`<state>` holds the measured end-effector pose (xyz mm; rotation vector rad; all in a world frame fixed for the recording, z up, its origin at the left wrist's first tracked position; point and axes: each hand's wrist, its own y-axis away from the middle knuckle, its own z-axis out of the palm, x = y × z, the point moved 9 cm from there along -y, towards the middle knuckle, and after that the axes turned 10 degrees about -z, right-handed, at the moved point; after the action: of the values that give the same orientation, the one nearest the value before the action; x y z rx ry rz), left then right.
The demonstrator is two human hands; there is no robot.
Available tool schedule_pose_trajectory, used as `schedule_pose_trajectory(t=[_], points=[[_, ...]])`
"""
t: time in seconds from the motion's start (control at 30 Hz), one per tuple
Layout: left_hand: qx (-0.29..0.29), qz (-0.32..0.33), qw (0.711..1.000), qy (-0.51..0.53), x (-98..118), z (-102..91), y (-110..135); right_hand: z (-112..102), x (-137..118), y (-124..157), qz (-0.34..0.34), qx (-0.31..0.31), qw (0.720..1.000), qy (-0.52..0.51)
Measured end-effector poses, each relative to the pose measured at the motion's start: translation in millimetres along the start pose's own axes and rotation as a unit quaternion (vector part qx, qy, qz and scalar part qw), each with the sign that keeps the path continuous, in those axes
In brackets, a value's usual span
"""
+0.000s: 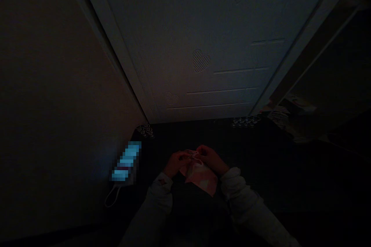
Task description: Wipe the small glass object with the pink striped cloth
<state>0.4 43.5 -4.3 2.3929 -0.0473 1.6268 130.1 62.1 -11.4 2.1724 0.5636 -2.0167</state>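
The scene is very dark. A soft reddish-pink pouch [202, 179], with a pale cord-like line near its gathered top, is held between my two hands over the dark tabletop. My left hand [175, 162] pinches its upper left side, fingers bent. On the upper right side, my right hand [213, 158] grips it with curled fingers. The pouch's lower part spreads out below the hands toward the right. Fine detail at the fingertips is lost in the dark.
A lit phone [126, 162] with a white strap [112, 197] leans at the left. Small shiny round items stand at the back left [145, 130] and back right [246, 121]. Behind is a pale panel with embossed hearts [201, 61]. Dim piled items [298, 106] lie at the right.
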Motion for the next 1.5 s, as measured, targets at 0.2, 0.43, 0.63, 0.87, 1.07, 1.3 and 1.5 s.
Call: schedule_pose_trajectory(t=[0.2,0.43,0.63,0.87,1.07,1.3,1.5], points=[[-0.01,0.009,1.0,0.029,1,0.6,0,2,-3,1,0.0,-0.015,1.0,-0.009],[-0.002,0.006,0.985,0.174,0,-4.7,-2,-3,0,1,-0.006,0.011,0.998,-0.056],[0.043,-0.037,0.984,0.171,-4,-8.6,-3,-5,3,1,-0.009,0.032,0.994,-0.1],[0.024,-0.025,0.99,0.133,1,-6.6,-2,-5,5,1,0.01,0.021,0.997,-0.071],[-0.007,-0.022,0.99,0.136,0,-4.9,-2,-5,-4,2,0.013,0.011,1.0,-0.019],[-0.011,-0.009,0.989,0.149,-3,-5.1,-3,-3,-1,1,0.012,0.006,0.999,-0.032],[-0.006,-0.029,0.985,0.169,-1,-5.9,-1,-3,-4,1,-0.009,-0.007,1.0,-0.015]])
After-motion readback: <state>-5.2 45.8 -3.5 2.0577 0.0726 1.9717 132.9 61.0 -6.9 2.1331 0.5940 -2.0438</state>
